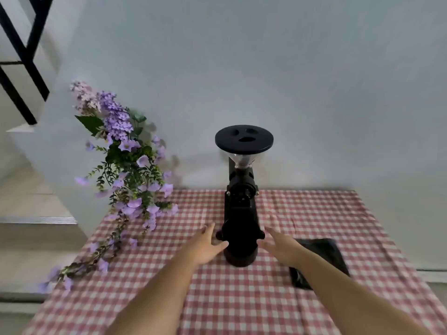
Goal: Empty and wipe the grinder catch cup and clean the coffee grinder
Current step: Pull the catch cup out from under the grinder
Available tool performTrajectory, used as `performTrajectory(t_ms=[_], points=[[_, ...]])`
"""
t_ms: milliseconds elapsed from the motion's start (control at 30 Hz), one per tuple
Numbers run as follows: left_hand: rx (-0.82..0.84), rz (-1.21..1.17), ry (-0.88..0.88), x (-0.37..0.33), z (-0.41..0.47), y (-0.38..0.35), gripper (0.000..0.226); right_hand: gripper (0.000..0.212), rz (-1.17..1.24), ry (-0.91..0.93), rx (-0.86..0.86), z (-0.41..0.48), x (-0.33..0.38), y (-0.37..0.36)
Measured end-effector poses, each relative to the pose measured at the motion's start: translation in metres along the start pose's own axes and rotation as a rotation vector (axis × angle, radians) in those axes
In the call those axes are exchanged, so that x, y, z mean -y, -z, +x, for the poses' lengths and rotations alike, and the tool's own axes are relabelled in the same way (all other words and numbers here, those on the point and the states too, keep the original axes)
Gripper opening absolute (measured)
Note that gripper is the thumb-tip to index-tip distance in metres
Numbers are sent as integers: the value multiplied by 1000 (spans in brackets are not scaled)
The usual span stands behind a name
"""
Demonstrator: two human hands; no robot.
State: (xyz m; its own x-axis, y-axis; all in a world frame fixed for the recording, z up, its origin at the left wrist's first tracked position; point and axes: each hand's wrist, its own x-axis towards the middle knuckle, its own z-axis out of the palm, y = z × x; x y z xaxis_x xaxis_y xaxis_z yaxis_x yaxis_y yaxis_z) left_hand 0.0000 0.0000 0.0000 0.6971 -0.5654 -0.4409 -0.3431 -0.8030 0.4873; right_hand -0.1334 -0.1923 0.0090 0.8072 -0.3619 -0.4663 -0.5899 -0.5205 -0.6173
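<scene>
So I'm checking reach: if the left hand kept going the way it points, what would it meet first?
Probably the grinder's black base; the left hand angles toward it, though depth is unclear.

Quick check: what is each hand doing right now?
Left hand: open, holding nothing, beside the catch cup.
Right hand: open, holding nothing, on the cup's other side.

A table covered by a red-and-white gingham cloth (232, 298) carries a black coffee grinder (240, 213) standing between the two open hands, a black pouch (321, 252) lying flat just right of the right hand (281, 247), and purple flower sprays (125, 189) left of the left hand (205, 247).
</scene>
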Motion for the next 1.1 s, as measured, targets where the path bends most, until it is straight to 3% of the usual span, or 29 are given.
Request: performTrajectory(t_ms=[167,400,867,1100], points=[[-1,-157,-54,11,10,-21,98,110,35,26,3,21,-18,-20],[-171,-304,-128,13,22,-43,100,122,125,97,-99,41,-26,-34],[-248,-417,-103,14,35,-57,104,111,174,168,-198,54,-22,-48],[-227,-373,-237,1,26,-49,105,109,240,130,-277,30,-24,-40]])
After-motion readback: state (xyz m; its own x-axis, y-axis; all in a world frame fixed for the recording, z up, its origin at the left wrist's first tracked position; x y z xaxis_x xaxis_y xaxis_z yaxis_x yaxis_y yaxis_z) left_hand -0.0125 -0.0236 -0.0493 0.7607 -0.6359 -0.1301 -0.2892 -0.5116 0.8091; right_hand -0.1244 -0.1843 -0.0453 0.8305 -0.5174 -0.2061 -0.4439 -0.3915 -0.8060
